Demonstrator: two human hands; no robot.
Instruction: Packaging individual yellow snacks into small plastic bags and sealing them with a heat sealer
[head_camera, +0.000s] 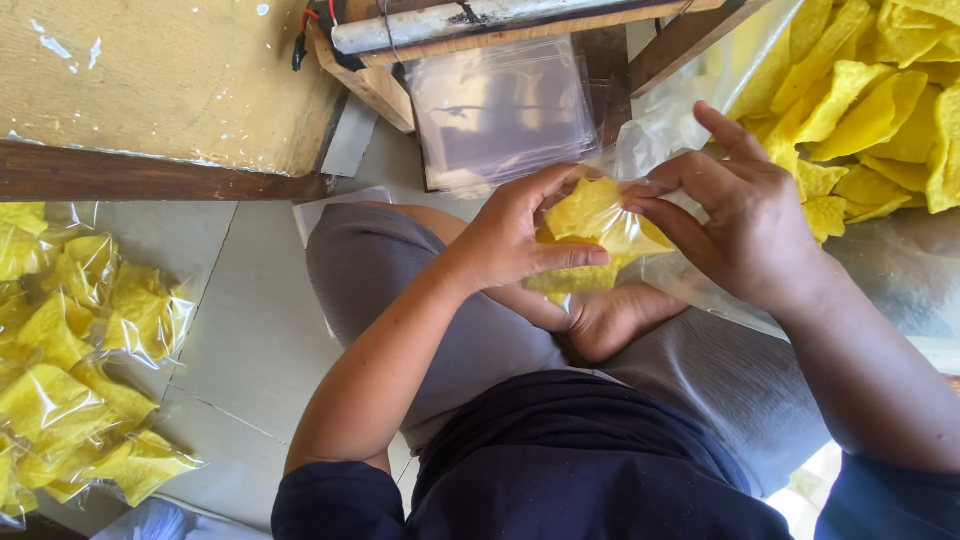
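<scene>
Both hands, left hand and right hand, have fingers closed on a small clear bag of yellow chips above the lap; pinching too hard could crush them.

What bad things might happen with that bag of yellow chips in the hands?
1. The chips look thin, and both the left hand and the right hand press on the clear bag, so some might crack.
2. The bag's mouth seems open near the fingers, held over the lap, so chips might slip out onto the floor.
3. The loose chip heap lies close beside the right hand; a bump might scatter it.
</scene>
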